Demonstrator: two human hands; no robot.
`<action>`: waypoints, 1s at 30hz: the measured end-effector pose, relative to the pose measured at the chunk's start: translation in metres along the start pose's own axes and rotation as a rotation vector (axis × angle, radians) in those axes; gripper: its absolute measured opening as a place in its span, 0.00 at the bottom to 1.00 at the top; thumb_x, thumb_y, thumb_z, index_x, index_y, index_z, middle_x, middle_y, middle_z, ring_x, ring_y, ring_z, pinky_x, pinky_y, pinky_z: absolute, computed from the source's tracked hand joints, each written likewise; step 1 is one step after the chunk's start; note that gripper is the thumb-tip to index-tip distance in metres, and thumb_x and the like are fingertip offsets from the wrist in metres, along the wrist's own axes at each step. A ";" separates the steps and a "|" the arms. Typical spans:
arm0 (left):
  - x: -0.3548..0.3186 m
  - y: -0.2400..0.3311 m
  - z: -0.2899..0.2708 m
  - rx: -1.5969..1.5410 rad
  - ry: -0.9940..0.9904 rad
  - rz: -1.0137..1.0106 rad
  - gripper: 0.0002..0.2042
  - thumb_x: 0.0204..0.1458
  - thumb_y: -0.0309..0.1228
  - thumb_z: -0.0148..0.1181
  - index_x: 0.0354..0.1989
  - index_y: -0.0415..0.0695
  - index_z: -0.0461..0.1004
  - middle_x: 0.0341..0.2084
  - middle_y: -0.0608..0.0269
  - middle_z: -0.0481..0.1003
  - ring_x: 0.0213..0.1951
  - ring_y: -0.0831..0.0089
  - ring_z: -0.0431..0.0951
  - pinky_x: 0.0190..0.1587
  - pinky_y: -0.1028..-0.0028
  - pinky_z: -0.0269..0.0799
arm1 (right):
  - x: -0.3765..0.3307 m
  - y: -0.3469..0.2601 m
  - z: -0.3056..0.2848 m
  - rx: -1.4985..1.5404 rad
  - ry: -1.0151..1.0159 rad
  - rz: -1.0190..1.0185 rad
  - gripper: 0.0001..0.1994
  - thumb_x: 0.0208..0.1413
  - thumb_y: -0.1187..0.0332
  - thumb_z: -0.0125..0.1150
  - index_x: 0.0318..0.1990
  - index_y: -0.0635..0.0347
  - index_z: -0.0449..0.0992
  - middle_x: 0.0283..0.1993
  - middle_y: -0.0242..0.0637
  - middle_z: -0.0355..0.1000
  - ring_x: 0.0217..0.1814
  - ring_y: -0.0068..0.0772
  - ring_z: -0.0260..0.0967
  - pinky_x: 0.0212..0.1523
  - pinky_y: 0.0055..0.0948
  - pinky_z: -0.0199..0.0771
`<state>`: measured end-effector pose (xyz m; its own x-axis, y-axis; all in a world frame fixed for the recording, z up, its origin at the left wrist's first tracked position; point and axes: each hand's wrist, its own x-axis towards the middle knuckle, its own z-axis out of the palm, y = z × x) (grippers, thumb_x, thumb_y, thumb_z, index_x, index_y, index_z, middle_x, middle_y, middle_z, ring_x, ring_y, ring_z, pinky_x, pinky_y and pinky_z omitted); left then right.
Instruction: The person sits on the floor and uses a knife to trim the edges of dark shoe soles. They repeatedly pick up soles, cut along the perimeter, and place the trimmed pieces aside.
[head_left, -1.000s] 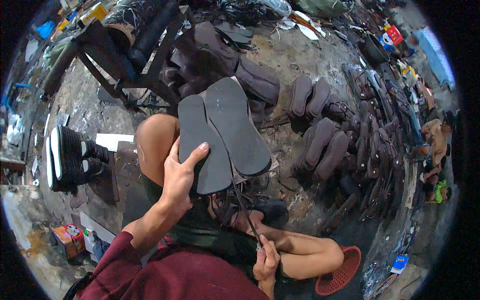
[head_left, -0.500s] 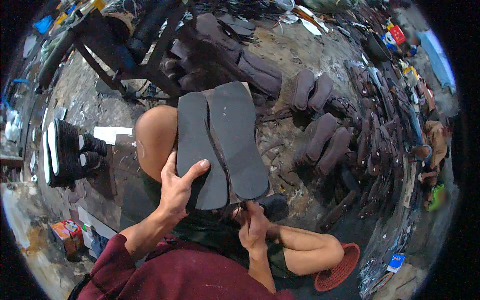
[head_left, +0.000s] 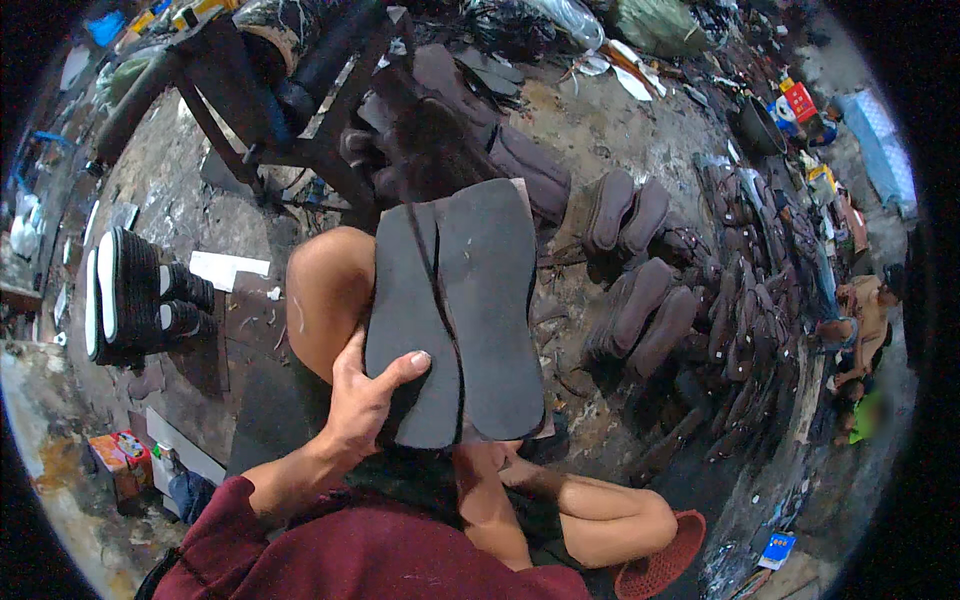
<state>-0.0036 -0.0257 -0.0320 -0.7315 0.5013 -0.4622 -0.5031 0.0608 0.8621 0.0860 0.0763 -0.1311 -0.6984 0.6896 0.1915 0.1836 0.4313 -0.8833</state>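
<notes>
A pair of flat dark grey shoe soles [head_left: 490,310] lies side by side on a paler backing sheet, just in front of me beside my bent left knee. My left hand [head_left: 365,395] grips their near left edge, thumb on top and fingers underneath. A thin dark strip [head_left: 420,235] runs from beyond the far edge down over the left sole toward the gap between the two. My right hand [head_left: 500,455] is at the near edge, mostly hidden under the soles. Its fingers and anything in them are out of sight.
Stacked brown soles [head_left: 640,310] stand at right, beside a large heap of dark pieces [head_left: 750,290]. Black-and-white soles [head_left: 130,295] stand at left. A black metal frame [head_left: 260,110] rises at far left. A red mesh stool [head_left: 660,555] is near my right knee. Another person [head_left: 865,310] sits far right.
The soles have come slightly nearer and turned a little, with my left hand keeping hold. My right hand has gone beneath their near edge. A dark strip now shows across the left sole.
</notes>
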 end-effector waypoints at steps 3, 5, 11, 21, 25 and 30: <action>-0.005 -0.006 -0.007 -0.016 -0.064 0.020 0.35 0.44 0.31 0.71 0.60 0.32 0.60 0.47 0.53 0.71 0.47 0.67 0.74 0.52 0.69 0.71 | 0.059 -0.018 0.009 0.110 -0.033 0.012 0.24 0.66 0.57 0.46 0.63 0.60 0.60 0.36 0.30 0.70 0.34 0.22 0.67 0.35 0.25 0.69; -0.011 -0.011 -0.009 0.027 -0.096 0.076 0.36 0.44 0.31 0.71 0.60 0.32 0.60 0.48 0.53 0.71 0.47 0.67 0.74 0.51 0.69 0.71 | 0.095 -0.025 0.007 0.281 -0.139 0.127 0.25 0.67 0.55 0.45 0.65 0.59 0.58 0.37 0.29 0.69 0.34 0.21 0.65 0.35 0.24 0.69; -0.003 -0.026 -0.023 -0.117 -0.157 0.154 0.34 0.49 0.28 0.66 0.64 0.35 0.57 0.52 0.55 0.69 0.53 0.69 0.70 0.57 0.70 0.66 | 0.033 -0.047 -0.043 0.759 -0.171 0.303 0.37 0.45 0.55 0.71 0.59 0.64 0.61 0.37 0.32 0.69 0.36 0.22 0.64 0.40 0.23 0.65; 0.015 0.030 -0.020 -0.149 -0.385 -0.245 0.13 0.56 0.34 0.61 0.44 0.39 0.73 0.33 0.64 0.78 0.33 0.77 0.78 0.39 0.75 0.77 | -0.103 -0.026 -0.082 0.182 0.020 0.165 0.20 0.59 0.69 0.57 0.58 0.65 0.68 0.40 0.44 0.74 0.40 0.37 0.70 0.45 0.36 0.72; 0.017 0.029 -0.024 -0.142 -0.468 -0.394 0.12 0.57 0.36 0.61 0.42 0.40 0.74 0.30 0.65 0.78 0.28 0.77 0.78 0.33 0.75 0.78 | -0.151 -0.004 -0.093 -0.112 0.039 0.031 0.16 0.58 0.70 0.54 0.53 0.61 0.75 0.37 0.48 0.73 0.36 0.49 0.70 0.42 0.44 0.72; 0.007 0.024 -0.024 -0.112 -0.494 -0.361 0.14 0.55 0.36 0.63 0.44 0.38 0.74 0.30 0.63 0.78 0.29 0.77 0.79 0.33 0.76 0.77 | -0.166 0.003 -0.095 -0.150 0.016 -0.058 0.16 0.57 0.69 0.54 0.53 0.57 0.76 0.37 0.44 0.73 0.36 0.48 0.70 0.41 0.42 0.73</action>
<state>-0.0321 -0.0411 -0.0195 -0.2205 0.8076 -0.5470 -0.7437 0.2236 0.6300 0.2683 0.0184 -0.1254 -0.7000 0.6697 0.2478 0.2454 0.5515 -0.7972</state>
